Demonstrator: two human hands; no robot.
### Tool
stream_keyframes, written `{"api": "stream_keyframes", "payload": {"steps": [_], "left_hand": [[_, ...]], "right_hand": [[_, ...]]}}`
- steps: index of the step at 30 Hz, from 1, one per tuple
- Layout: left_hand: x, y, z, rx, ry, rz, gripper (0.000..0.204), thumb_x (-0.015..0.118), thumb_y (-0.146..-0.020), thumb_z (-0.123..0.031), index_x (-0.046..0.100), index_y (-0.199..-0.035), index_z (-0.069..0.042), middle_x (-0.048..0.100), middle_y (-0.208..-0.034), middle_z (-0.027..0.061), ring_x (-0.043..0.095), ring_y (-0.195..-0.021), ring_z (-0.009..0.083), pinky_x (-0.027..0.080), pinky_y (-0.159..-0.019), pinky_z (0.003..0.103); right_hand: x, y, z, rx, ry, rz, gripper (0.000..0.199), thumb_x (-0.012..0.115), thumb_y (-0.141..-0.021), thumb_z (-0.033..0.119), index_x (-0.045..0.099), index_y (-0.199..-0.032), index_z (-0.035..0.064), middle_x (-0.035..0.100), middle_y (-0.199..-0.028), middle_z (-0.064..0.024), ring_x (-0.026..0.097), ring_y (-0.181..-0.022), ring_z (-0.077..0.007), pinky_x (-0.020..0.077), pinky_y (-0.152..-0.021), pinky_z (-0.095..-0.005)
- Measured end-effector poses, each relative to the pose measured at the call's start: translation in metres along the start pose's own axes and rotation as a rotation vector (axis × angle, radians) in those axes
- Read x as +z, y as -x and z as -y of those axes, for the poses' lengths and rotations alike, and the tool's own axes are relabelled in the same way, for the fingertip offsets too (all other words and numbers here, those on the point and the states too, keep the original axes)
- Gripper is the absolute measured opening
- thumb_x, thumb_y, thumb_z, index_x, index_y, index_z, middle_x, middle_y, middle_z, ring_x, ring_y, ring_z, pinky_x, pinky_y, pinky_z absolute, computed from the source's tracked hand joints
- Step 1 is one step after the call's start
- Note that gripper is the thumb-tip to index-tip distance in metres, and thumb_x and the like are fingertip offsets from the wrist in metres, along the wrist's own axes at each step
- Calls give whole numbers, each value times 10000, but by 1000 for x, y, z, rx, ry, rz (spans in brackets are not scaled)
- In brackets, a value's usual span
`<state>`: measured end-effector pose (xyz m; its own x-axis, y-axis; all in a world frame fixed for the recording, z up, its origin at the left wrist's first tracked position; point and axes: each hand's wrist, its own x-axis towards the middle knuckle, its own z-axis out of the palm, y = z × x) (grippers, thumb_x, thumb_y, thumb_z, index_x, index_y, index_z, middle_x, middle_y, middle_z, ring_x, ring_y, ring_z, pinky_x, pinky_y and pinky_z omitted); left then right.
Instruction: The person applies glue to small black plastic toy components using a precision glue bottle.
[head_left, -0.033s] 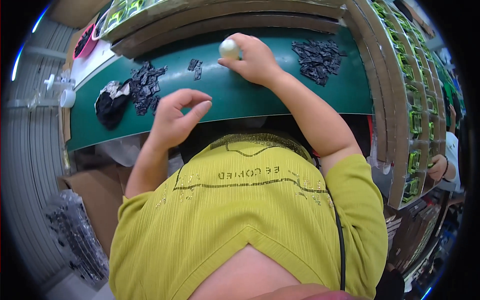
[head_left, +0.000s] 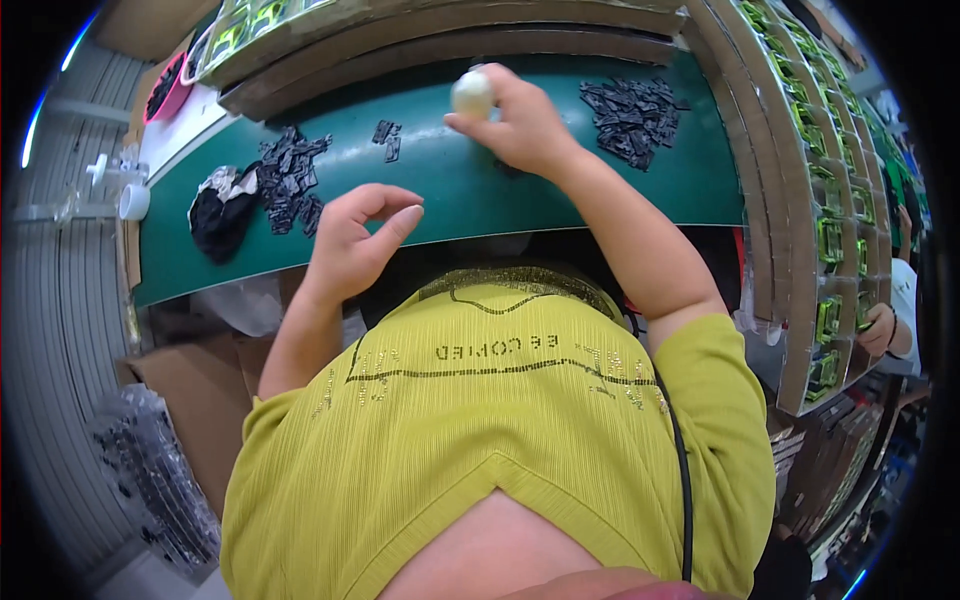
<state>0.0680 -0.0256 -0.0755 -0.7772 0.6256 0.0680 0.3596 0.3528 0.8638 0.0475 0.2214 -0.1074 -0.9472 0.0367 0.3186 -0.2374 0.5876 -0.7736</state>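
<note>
My right hand (head_left: 520,128) reaches to the far side of the green mat (head_left: 450,195) and grips a small pale round object (head_left: 472,93) with its fingertips. My left hand (head_left: 355,240) hovers over the mat's near edge with thumb and forefinger curved apart and nothing between them. A pile of small black parts (head_left: 632,115) lies right of my right hand. A second pile (head_left: 290,175) lies left of my left hand, beside a black cloth bundle (head_left: 218,212). A few loose black parts (head_left: 386,138) sit between the hands.
Cardboard trays holding green-framed parts (head_left: 828,240) curve along the right side and the back. A pink container (head_left: 165,90) and a white cap (head_left: 132,200) stand at the left. Another person's hand (head_left: 880,330) shows at the right edge. A clear bag of dark parts (head_left: 150,470) lies lower left.
</note>
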Motion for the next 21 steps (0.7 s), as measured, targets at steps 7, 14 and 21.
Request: {"api": "stream_keyframes", "payload": {"steps": [7,14,21], "left_hand": [[25,-29,23,-23,-66,-118,180,656,-838,-139,655,-933,13,672,-865,88,631,-789,147,488,-708,257],[70,-86,19,373,-434,-130,411,706,-786,-242,603,-1126,-35,591,-1189,143,545,-1117,303,435,-939,369],[98,-108,18,442,-474,-22,527,719,-774,-290,548,-1207,-43,475,-1348,165,410,-1285,332,361,-1043,401]], "right_hand": [[-124,75,-41,198,-281,-279,421,591,-920,328,550,-1213,28,637,-921,-38,567,-799,-92,461,-700,-235],[-139,111,-56,312,-564,-345,418,549,-943,322,532,-1222,11,625,-979,-83,547,-697,-97,419,-596,-202],[-141,117,-71,243,-932,-478,318,604,-885,100,514,-1159,-34,612,-1043,-147,527,-687,-119,406,-581,-221]]}}
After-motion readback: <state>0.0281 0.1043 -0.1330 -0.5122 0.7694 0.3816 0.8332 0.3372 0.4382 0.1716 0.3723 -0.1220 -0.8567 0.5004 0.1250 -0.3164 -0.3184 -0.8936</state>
